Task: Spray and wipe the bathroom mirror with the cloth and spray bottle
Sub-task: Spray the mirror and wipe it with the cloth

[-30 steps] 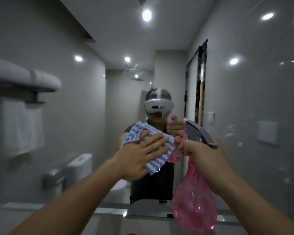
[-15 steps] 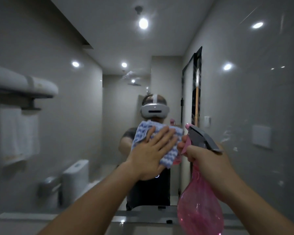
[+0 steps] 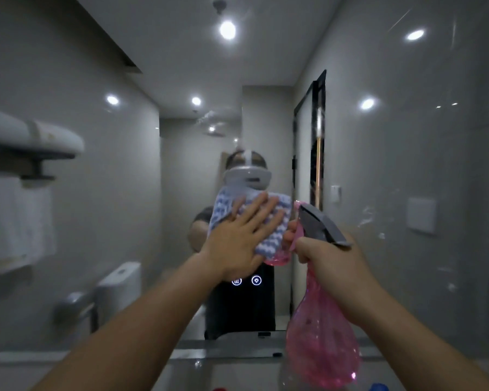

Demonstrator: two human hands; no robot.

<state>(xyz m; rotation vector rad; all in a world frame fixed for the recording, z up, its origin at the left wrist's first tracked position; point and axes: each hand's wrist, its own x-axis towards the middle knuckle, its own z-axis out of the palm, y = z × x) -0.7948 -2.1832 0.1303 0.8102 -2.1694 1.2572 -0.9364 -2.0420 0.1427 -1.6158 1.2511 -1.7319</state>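
**Cloth flat on the glass, bottle held beside it**

My left hand [image 3: 239, 244] presses the blue-and-white cloth [image 3: 268, 221] flat against the mirror [image 3: 124, 221], fingers spread, no closed grip. My right hand [image 3: 331, 266] is clenched around the neck of the pink spray bottle [image 3: 322, 348], just right of the cloth. Open glass lies left, right and above. The bottle's base is blurred; the worktop [image 3: 237, 371] edge is cut off below.

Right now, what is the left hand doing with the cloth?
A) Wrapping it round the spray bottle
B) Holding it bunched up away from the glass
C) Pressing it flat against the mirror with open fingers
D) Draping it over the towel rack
C: the left hand lies spread, fingers open, on the blue-and-white cloth, flat on the mirror; the right hand grips the pink spray bottle.
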